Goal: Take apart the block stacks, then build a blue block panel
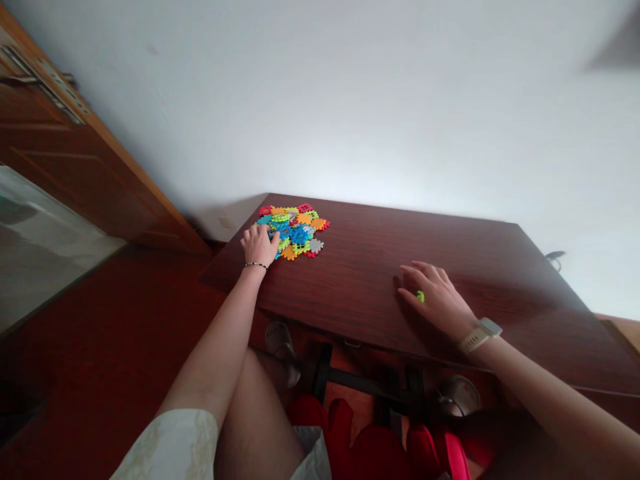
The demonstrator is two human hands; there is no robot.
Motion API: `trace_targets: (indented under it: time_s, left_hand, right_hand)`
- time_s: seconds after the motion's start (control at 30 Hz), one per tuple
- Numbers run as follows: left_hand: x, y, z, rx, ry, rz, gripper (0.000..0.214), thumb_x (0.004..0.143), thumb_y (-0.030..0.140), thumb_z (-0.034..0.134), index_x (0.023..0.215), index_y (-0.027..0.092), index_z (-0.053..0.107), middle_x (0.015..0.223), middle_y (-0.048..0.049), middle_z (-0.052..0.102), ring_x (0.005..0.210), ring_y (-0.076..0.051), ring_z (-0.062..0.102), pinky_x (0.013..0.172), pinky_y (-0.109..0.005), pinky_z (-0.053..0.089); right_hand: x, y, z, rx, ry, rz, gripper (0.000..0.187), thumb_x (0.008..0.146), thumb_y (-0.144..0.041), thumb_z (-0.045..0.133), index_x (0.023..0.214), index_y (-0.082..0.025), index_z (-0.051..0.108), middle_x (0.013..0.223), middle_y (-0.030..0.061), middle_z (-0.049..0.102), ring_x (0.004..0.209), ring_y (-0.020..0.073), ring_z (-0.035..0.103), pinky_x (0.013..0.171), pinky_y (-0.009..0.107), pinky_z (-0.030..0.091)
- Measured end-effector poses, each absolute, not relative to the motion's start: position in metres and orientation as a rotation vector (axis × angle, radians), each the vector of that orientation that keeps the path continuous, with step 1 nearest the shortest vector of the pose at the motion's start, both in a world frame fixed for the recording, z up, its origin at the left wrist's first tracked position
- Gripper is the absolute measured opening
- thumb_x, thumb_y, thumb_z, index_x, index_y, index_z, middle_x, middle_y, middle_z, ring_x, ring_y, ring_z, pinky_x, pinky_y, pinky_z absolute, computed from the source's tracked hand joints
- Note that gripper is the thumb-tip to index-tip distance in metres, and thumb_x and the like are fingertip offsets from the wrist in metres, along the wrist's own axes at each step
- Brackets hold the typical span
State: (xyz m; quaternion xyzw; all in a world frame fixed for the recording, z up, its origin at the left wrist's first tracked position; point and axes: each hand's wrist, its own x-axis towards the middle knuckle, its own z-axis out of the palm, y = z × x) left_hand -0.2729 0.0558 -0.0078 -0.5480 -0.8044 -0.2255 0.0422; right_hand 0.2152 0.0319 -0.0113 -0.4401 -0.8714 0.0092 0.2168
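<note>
A heap of colourful flat interlocking plastic pieces with toothed edges (299, 233) lies at the left end of the dark wooden table (360, 267). My left hand (259, 245) rests against the near left side of the heap. Its fingers are bent and spread, and a dark blue piece (271, 235) shows between thumb and forefinger. Farther right, my right hand (437, 298) is low over the tabletop, thumb apart from its loosely stretched fingers. In that gap a bit of a bright green piece (421, 296) is visible; the hand hides the remainder.
A white wall (350, 120) rises behind the table. On the left stands a brown door (75, 147). Beneath the table are a dark frame bar (365, 382), a metal pot-like container (457, 395) and a foot in a sandal (280, 343). Something red (380, 453) lies at the bottom.
</note>
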Motion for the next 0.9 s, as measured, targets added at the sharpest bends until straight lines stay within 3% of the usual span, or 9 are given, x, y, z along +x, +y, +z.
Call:
trace_targets:
  time_s: [0.27, 0.57, 0.73, 0.9]
  left_hand:
    - [-0.252, 0.056, -0.024, -1.899, -2.318, -0.604, 0.057, 0.109, 0.050, 0.047, 0.160, 0.025, 0.051, 0.171, -0.0178, 0.043, 0.157, -0.041, 0.038, 0.125, -0.063, 0.035]
    - [-0.256, 0.061, -0.026, -2.307, -1.999, -0.623, 0.050, 0.106, 0.053, 0.057, 0.151, 0.032, 0.066, 0.173, -0.0104, 0.042, 0.161, -0.033, 0.038, 0.133, -0.056, 0.032]
    - [-0.269, 0.060, -0.031, -2.249, -2.008, -0.681, 0.046, 0.106, 0.051, 0.060, 0.143, 0.026, 0.071, 0.172, -0.0142, 0.043, 0.161, -0.035, 0.039, 0.133, -0.055, 0.032]
    - [-0.289, 0.062, -0.032, -2.139, -2.112, -0.766, 0.049, 0.103, 0.043, 0.063, 0.148, 0.023, 0.066, 0.168, -0.0170, 0.046, 0.157, -0.034, 0.045, 0.131, -0.053, 0.038]
  right_hand:
    - [0.225, 0.013, -0.021, -1.109, -2.385, 0.171, 0.034, 0.109, -0.044, 0.055, 0.135, -0.029, 0.071, 0.127, 0.0142, 0.071, 0.117, 0.0352, 0.068, 0.105, 0.057, 0.060]
    - [0.132, 0.068, 0.000, -0.963, -2.274, 0.415, 0.038, 0.104, -0.048, 0.066, 0.136, -0.026, 0.070, 0.126, 0.0116, 0.073, 0.113, 0.0313, 0.073, 0.104, 0.050, 0.061]
    - [0.025, 0.125, -0.001, -0.914, -2.068, 0.633, 0.037, 0.100, -0.049, 0.073, 0.124, -0.020, 0.074, 0.120, 0.0133, 0.076, 0.104, 0.0277, 0.075, 0.099, 0.044, 0.062]
    - [-0.059, 0.166, -0.003, -0.973, -2.000, 0.719, 0.042, 0.105, -0.052, 0.063, 0.127, -0.017, 0.072, 0.122, 0.0160, 0.077, 0.111, 0.0273, 0.075, 0.102, 0.044, 0.061]
